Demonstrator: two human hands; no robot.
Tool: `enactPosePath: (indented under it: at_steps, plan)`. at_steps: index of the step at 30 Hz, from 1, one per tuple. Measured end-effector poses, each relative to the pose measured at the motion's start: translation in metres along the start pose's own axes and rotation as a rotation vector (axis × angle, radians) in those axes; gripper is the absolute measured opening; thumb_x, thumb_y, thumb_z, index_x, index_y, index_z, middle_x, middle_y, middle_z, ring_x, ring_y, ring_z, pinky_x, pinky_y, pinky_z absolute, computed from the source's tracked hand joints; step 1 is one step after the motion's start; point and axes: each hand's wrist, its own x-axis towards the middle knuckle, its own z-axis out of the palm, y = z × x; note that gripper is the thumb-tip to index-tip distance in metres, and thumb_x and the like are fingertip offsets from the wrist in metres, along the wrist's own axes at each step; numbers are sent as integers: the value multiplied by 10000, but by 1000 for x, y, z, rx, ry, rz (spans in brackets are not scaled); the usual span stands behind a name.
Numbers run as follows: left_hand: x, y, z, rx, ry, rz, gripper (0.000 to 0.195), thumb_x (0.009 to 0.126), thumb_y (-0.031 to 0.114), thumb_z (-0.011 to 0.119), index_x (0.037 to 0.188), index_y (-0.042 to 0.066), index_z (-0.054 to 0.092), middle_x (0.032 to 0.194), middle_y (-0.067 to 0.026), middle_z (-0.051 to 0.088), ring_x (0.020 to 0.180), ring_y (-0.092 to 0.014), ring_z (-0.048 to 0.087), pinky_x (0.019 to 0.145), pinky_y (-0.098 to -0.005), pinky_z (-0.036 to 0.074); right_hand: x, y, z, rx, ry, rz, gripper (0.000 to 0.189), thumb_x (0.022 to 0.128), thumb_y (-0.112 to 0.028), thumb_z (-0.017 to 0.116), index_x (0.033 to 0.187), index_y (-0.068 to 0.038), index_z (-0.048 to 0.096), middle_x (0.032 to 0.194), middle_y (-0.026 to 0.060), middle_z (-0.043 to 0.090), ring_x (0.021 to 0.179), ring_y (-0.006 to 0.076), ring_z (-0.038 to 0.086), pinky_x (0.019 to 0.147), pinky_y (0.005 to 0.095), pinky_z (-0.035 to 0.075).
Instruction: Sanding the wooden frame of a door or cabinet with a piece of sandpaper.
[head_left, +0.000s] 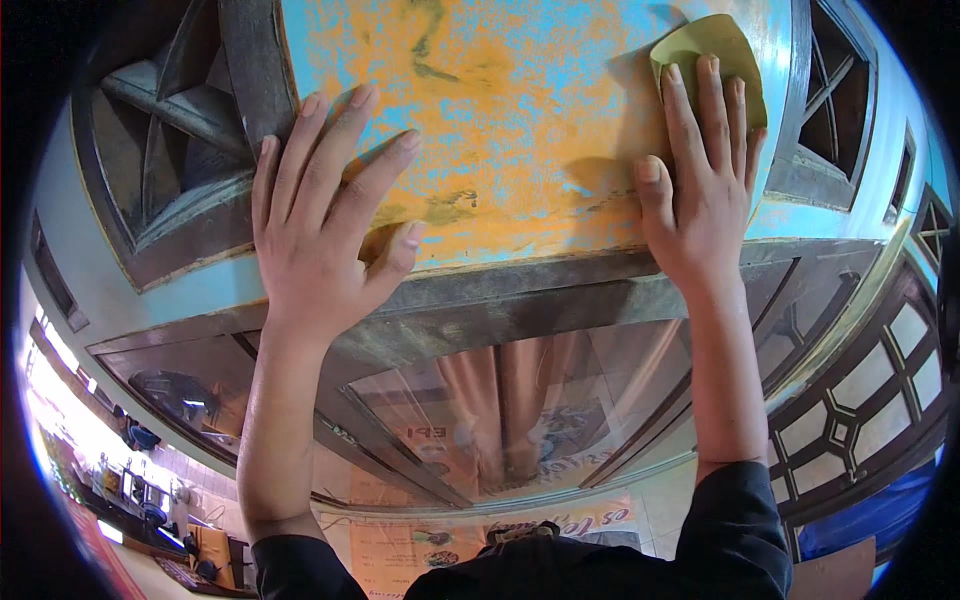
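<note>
A wall panel (510, 150) with patchy orange and light blue paint fills the upper middle. My right hand (701, 180) presses a sheet of olive-coloured sandpaper (686, 45) flat against the panel's right side, its fingers over the sheet and the thumb off to the left. On the panel's lower left, my left hand (322, 210) is spread with nothing in it, the outer fingers beside the dark wooden frame (259, 60). Dark smudges mark the paint between the hands and near the top.
Wooden vents (172, 127) flank the panel. Below runs a dark wooden beam (510, 300) over a glass window (525, 405) with brown curtains behind. A printed banner (405, 555) lies on the tiled floor. A panelled door (862, 390) stands at right; cluttered items are at lower left.
</note>
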Motion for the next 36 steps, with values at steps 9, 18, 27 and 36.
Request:
enactPosePath:
  at_steps: [9,18,27,36]
  plan:
    - [1,-4,-1,-9,12,-2,434,881,448,542,1262,255,616,1428,-39,490,1362,-278,398,1097,-507,285,-48,-39,-6,71,-162,-230,379,881,-268,568,1256,-260,620,1365,16,546,1303,258,478,1154,490,207]
    - [0,-2,0,4,23,9,433,896,474,520,1245,242,631,1412,-44,509,1352,-285,413,1094,-498,291,-39,-5,-20,117,35,-138,308,846,-74,630,1138,-163,674,1182,62,657,1188,291,564,1046,458,385]
    - [-3,-3,1,39,21,11,445,905,486,502,1254,240,627,1409,-61,512,1338,-307,430,1087,-492,303,-103,-26,-4,-12,-203,79,436,924,-449,508,1281,-213,597,1365,102,513,1381,376,328,1085,659,-138]
    - [-4,-7,1,49,35,37,446,906,479,501,1254,232,630,1403,-64,519,1330,-317,436,1086,-486,303,-109,-29,-6,17,-264,109,579,927,-558,426,1368,-196,524,1499,124,379,1457,397,140,1084,655,-145]
